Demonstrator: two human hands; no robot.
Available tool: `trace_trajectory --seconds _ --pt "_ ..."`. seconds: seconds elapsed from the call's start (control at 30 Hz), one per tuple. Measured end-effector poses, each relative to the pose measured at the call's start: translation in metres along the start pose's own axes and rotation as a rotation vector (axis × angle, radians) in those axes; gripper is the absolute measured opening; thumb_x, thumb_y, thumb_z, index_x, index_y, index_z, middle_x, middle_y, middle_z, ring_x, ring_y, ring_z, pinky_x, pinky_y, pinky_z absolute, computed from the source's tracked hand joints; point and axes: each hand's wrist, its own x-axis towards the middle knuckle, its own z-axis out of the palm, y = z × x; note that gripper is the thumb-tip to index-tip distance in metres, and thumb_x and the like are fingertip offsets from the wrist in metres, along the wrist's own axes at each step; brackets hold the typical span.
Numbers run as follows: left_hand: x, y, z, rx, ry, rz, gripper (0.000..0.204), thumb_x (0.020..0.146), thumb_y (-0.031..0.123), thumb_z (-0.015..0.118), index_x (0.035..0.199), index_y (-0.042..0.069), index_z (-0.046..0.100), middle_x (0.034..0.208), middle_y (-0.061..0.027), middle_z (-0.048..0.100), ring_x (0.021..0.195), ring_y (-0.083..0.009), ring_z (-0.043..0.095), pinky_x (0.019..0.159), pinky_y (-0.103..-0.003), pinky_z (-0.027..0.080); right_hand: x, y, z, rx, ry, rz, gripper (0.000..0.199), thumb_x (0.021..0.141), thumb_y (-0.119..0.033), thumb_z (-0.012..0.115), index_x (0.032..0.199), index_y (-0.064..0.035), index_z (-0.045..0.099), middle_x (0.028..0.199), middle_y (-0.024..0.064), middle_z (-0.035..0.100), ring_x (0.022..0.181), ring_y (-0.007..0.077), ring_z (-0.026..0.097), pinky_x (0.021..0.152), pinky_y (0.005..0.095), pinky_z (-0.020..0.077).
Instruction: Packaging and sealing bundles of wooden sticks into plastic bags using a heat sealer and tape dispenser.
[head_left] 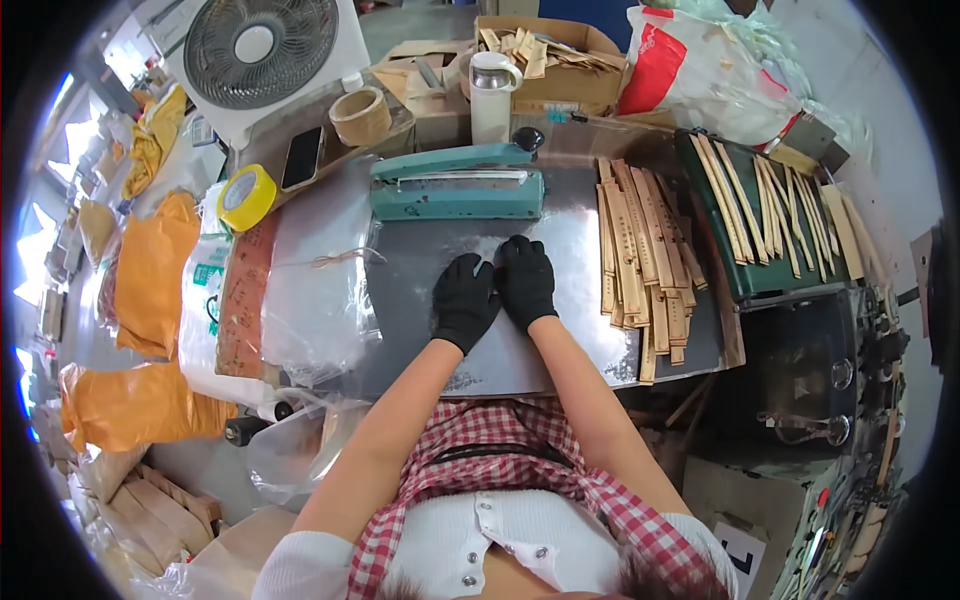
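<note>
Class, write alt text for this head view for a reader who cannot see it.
Two black-gloved hands, left and right, rest side by side, palms down, on a metal worktable before a teal heat sealer. Wooden strips lie stacked at the right, clear bags at the left.

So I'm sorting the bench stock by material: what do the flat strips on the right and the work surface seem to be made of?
The strips look like bare wood or bamboo: pale tan, matte, thin slats. The work surface looks like sheet metal, grey with a dull sheen and soft reflections. Both gloved hands, left hand and right hand, rest on it.
</note>
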Motion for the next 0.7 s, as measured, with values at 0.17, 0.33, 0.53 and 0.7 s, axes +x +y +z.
trace_trajectory --seconds 0.17,0.33,0.53,0.7 --pt "0.003 0.004 -0.002 0.069 -0.022 -0.035 0.045 0.07 0.016 0.066 0.111 0.004 0.053 0.103 -0.0149 0.054 0.098 -0.0328 0.052 0.083 -0.042 0.044 0.002 -0.001 0.003 0.022 0.011 0.026 0.052 0.071 -0.014 0.065 0.121 -0.0048 0.052 0.116 0.0163 0.053 0.096 0.0337 0.055 0.076 0.0421 0.0493" --pt "0.002 0.001 -0.002 0.055 -0.003 -0.04 0.037 0.071 0.018 0.066 0.103 0.005 0.053 0.103 -0.014 0.053 0.098 -0.0321 0.051 0.083 -0.042 0.044 0.004 -0.002 0.003 -0.06 -0.061 -0.037 0.033 0.069 -0.014 0.067 0.098 -0.0062 0.054 0.094 0.0134 0.057 0.09 0.0321 0.055 0.071 0.0414 0.049" --pt "-0.001 -0.002 0.002 0.059 0.025 -0.067 0.036 0.072 0.021 0.067 0.1 0.005 0.052 0.104 -0.0134 0.052 0.1 -0.0316 0.051 0.085 -0.041 0.043 0.0 -0.003 0.004 -0.05 -0.028 -0.023 0.031 0.067 -0.015 0.069 0.093 -0.0066 0.055 0.094 0.0125 0.057 0.09 0.0313 0.055 0.072 0.0407 0.049" --pt "-0.002 -0.002 0.002 0.089 -0.027 -0.087 0.041 0.072 0.022 0.067 0.106 0.005 0.052 0.107 -0.014 0.053 0.101 -0.0316 0.051 0.086 -0.041 0.043 -0.001 -0.001 0.003 -0.084 -0.052 -0.038 0.031 0.067 -0.015 0.069 0.093 -0.0068 0.055 0.094 0.0123 0.057 0.09 0.031 0.055 0.072 0.0403 0.0488"
